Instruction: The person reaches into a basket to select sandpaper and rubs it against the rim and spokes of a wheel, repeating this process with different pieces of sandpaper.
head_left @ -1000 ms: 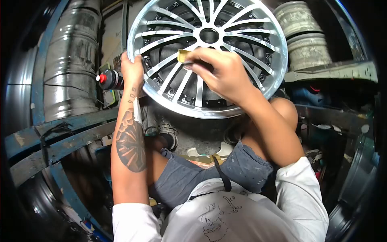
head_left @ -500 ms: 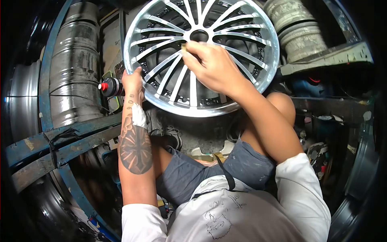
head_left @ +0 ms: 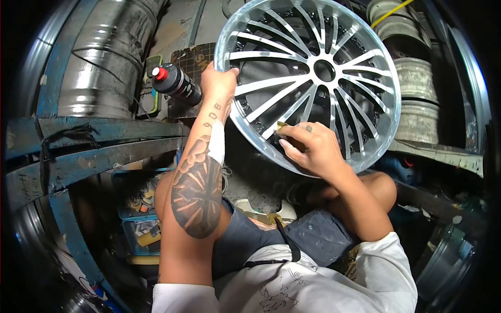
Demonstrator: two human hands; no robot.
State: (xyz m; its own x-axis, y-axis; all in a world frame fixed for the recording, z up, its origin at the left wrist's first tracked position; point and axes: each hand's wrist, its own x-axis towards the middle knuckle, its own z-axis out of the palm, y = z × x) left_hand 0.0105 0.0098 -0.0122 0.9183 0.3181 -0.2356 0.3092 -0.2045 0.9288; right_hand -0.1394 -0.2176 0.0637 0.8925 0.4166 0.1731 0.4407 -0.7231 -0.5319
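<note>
Two bare hands work on one alloy wheel (head_left: 360, 57), head view; the wheel stands nearly on edge beyond the knees, spoked face toward the camera; left hand (head_left: 219, 83) is clamped over the polished lip (head_left: 390, 104); right hand (head_left: 313, 148) is pinched shut on a small yellowish abrasive pad (head_left: 282, 125), pressed where the spokes (head_left: 271, 81) meet the lip; from this grip the hub bore (head_left: 324, 70) lies up and away, the spokes' long axes running along that line; the right hand is the nearer to the pad, the left grip sitting farther round the lip; a red-capped spray can (head_left: 175, 81) lies just outboard of the left hand; stacked rims (head_left: 417, 104) stand past the wheel's far edge.
</note>
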